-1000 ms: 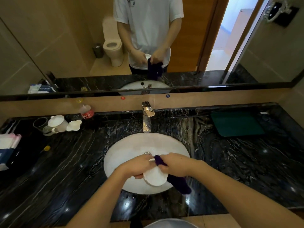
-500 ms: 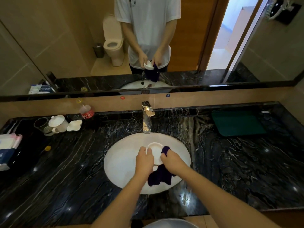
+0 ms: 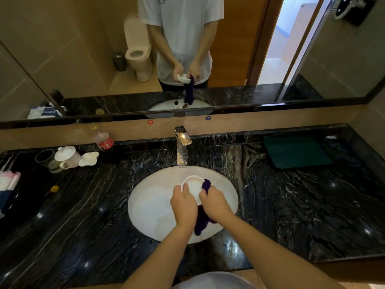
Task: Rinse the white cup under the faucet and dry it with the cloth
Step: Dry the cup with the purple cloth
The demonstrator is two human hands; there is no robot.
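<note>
The white cup (image 3: 193, 186) is held over the white sink basin (image 3: 154, 207), its mouth facing up toward me. My left hand (image 3: 183, 205) grips it by its left side. My right hand (image 3: 214, 204) presses a dark purple cloth (image 3: 206, 184) against the cup's right rim; the rest of the cloth (image 3: 202, 223) hangs down between my wrists. The chrome faucet (image 3: 181, 147) stands behind the basin with no water running from it.
Black marble counter (image 3: 291, 205) surrounds the basin. At back left stand a white lidded teapot (image 3: 67, 155), a white dish (image 3: 88, 159), a glass (image 3: 43, 156) and a plastic bottle (image 3: 102, 138). A green mat (image 3: 295, 151) lies at back right. A mirror hangs above.
My hands have lifted the cup away from me toward the faucet and turned it mouth-up. The cloth has shifted from beneath the cup to its right rim.
</note>
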